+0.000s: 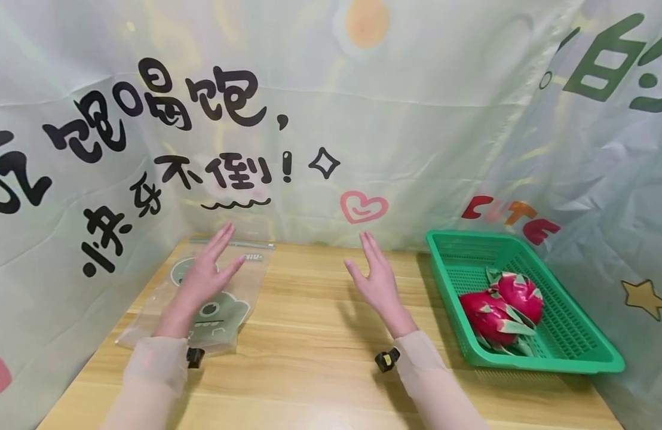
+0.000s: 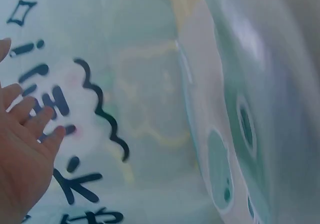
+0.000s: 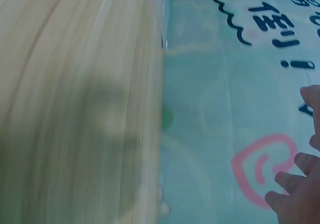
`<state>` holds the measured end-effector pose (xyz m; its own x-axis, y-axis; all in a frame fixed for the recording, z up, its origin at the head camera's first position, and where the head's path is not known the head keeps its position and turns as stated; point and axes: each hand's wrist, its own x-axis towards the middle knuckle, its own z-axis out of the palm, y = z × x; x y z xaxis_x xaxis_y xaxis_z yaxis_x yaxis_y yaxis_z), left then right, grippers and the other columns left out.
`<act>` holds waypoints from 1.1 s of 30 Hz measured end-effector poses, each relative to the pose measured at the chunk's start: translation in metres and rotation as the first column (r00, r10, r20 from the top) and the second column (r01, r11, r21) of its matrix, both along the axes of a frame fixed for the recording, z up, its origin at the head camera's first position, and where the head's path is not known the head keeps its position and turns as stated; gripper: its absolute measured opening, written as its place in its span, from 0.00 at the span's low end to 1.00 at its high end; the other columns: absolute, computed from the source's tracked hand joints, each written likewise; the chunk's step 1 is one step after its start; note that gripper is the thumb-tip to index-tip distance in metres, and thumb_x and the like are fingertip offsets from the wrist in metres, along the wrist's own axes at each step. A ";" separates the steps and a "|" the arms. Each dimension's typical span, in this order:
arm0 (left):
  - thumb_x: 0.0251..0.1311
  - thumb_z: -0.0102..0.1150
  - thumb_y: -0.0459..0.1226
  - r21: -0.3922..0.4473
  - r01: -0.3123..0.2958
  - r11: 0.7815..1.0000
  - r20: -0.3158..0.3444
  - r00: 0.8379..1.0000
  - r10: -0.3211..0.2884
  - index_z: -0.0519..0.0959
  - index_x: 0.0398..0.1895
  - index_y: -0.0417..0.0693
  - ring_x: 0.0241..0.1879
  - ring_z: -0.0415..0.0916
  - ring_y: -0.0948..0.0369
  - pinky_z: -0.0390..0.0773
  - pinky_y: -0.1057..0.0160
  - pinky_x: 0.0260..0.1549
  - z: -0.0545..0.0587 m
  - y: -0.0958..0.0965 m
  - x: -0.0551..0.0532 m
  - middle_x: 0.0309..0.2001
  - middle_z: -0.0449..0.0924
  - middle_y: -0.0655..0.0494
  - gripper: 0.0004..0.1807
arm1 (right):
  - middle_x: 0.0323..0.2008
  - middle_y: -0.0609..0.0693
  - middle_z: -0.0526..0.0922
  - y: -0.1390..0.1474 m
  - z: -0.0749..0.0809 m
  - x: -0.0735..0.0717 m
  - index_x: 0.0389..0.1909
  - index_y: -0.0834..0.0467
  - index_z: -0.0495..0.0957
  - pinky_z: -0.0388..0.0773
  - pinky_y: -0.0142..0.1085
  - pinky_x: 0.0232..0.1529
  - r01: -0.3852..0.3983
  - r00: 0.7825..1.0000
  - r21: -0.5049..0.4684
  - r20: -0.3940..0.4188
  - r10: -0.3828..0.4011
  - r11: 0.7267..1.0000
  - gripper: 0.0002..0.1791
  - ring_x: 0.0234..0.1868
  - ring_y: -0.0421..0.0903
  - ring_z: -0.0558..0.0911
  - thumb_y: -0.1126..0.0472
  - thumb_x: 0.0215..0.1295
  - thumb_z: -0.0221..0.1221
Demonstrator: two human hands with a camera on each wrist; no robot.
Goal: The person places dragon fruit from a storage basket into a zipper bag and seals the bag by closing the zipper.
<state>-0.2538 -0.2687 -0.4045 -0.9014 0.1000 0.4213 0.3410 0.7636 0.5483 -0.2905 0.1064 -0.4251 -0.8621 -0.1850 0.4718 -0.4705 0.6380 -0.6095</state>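
Observation:
My left hand [image 1: 204, 278] hovers over a clear zip bag [image 1: 250, 280] printed with green cartoon creatures, its fingers straight and thumb spread. In the left wrist view the same hand [image 2: 25, 144] shows an extended palm, with the bag [image 2: 205, 99] along the right side. To the right, my right hand [image 1: 378, 283] is held above the bare wood, fingers extended and thumb apart, holding nothing. Red dragon fruits [image 1: 500, 307] with green-tipped scales lie in a green plastic basket [image 1: 546, 361] farther right.
The wooden table [image 1: 309, 370] runs back to a pale printed cloth [image 1: 417, 119] that hangs behind it and along both sides. Black lettering [image 1: 223, 98] and a pink heart [image 1: 363, 207] decorate the cloth. Small black devices sit at both wrists, including one at the right wrist [image 1: 387, 359].

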 end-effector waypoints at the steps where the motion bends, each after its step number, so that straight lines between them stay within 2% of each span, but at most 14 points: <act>1: 0.76 0.55 0.53 0.008 -0.009 1.000 0.001 1.000 0.009 0.49 0.85 0.59 0.79 0.48 0.35 0.52 0.25 0.72 0.000 -0.007 -0.002 0.84 0.42 0.57 0.41 | 0.83 0.50 0.51 -0.006 0.000 -0.002 0.83 0.53 0.52 0.55 0.58 0.79 -0.017 1.000 -0.014 -0.005 0.017 1.000 0.42 0.81 0.57 0.56 0.45 0.77 0.58; 7: 0.75 0.58 0.50 0.009 -0.039 0.999 0.012 0.999 0.039 0.53 0.84 0.58 0.78 0.52 0.35 0.54 0.26 0.72 -0.005 -0.043 -0.015 0.84 0.48 0.53 0.40 | 0.81 0.53 0.57 -0.046 -0.004 -0.018 0.82 0.55 0.57 0.58 0.55 0.79 -0.090 0.996 -0.050 -0.022 0.088 0.995 0.41 0.80 0.56 0.60 0.50 0.74 0.62; 11: 0.76 0.58 0.48 0.045 -0.031 0.998 0.058 0.998 0.028 0.54 0.84 0.53 0.78 0.50 0.34 0.51 0.28 0.74 -0.014 -0.067 -0.024 0.83 0.48 0.47 0.39 | 0.81 0.53 0.58 -0.074 -0.011 -0.028 0.81 0.55 0.58 0.58 0.53 0.80 -0.133 0.991 -0.031 0.014 0.134 0.991 0.41 0.80 0.54 0.60 0.51 0.74 0.63; 15: 0.77 0.56 0.46 0.048 -0.036 0.998 0.092 0.995 0.031 0.54 0.83 0.48 0.77 0.50 0.31 0.50 0.29 0.75 -0.024 -0.090 -0.034 0.82 0.48 0.42 0.38 | 0.81 0.51 0.57 -0.102 -0.019 -0.035 0.82 0.55 0.57 0.55 0.48 0.81 -0.184 0.980 0.012 0.076 0.183 0.983 0.41 0.80 0.52 0.59 0.49 0.74 0.62; 21: 0.76 0.57 0.48 -0.003 -0.029 1.000 0.110 0.993 0.029 0.56 0.81 0.41 0.76 0.51 0.31 0.52 0.29 0.74 -0.042 -0.117 -0.045 0.80 0.52 0.37 0.39 | 0.81 0.52 0.58 -0.136 -0.035 -0.042 0.82 0.55 0.56 0.54 0.44 0.81 -0.239 0.961 0.072 0.161 0.225 0.968 0.41 0.80 0.51 0.58 0.48 0.75 0.61; 25: 0.75 0.59 0.48 -0.046 -0.009 0.999 0.163 0.986 0.017 0.57 0.80 0.37 0.76 0.50 0.30 0.52 0.29 0.73 -0.053 -0.133 -0.048 0.80 0.51 0.33 0.40 | 0.81 0.53 0.57 -0.154 -0.046 -0.046 0.82 0.56 0.55 0.54 0.45 0.81 -0.284 0.943 0.120 0.213 0.254 0.951 0.42 0.80 0.53 0.59 0.49 0.75 0.61; 31: 0.75 0.58 0.48 -0.116 0.013 0.993 0.245 0.969 0.016 0.56 0.79 0.31 0.75 0.49 0.27 0.51 0.26 0.72 -0.070 -0.156 -0.053 0.78 0.50 0.26 0.41 | 0.81 0.57 0.57 -0.177 -0.058 -0.051 0.82 0.58 0.54 0.54 0.46 0.81 -0.362 0.911 0.194 0.283 0.301 0.912 0.42 0.80 0.54 0.58 0.49 0.76 0.60; 33: 0.75 0.58 0.49 -0.132 0.022 0.991 0.271 0.962 0.014 0.55 0.79 0.30 0.75 0.48 0.26 0.50 0.26 0.72 -0.074 -0.162 -0.056 0.78 0.48 0.25 0.42 | 0.80 0.59 0.58 -0.182 -0.061 -0.053 0.82 0.59 0.54 0.55 0.46 0.81 -0.370 0.908 0.224 0.294 0.299 0.902 0.42 0.80 0.55 0.59 0.47 0.76 0.60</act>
